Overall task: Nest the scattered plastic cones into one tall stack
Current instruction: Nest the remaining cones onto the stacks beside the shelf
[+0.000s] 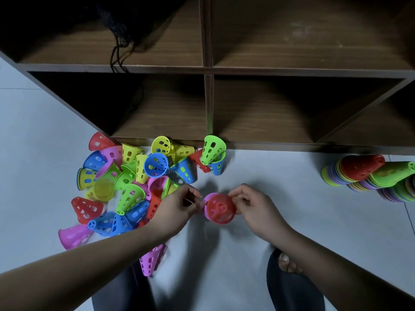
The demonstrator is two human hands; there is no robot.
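Foot in dark slipper (pixel 289 263), lower right, on grey tile floor (pixel 280 180). Held between both hands, before shelf: red cone (pixel 221 208) nested over pink cone (pixel 208 197). Fingertips of right hand (pixel 253 207) pinch red cone's rim. Curled fingers of left hand (pixel 177 205) pinch pink cone's edge. Left: loose cone pile (pixel 134 180), against wooden shelf unit (pixel 208 104). Far right: nested cone stacks (pixel 359 173), lying on side.

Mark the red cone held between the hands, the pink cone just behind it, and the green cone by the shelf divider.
red cone (pixel 221 209): head view, middle of its perforated body.
pink cone (pixel 208 197): head view, exposed edge at upper left.
green cone (pixel 212 146): head view, perforated side wall.
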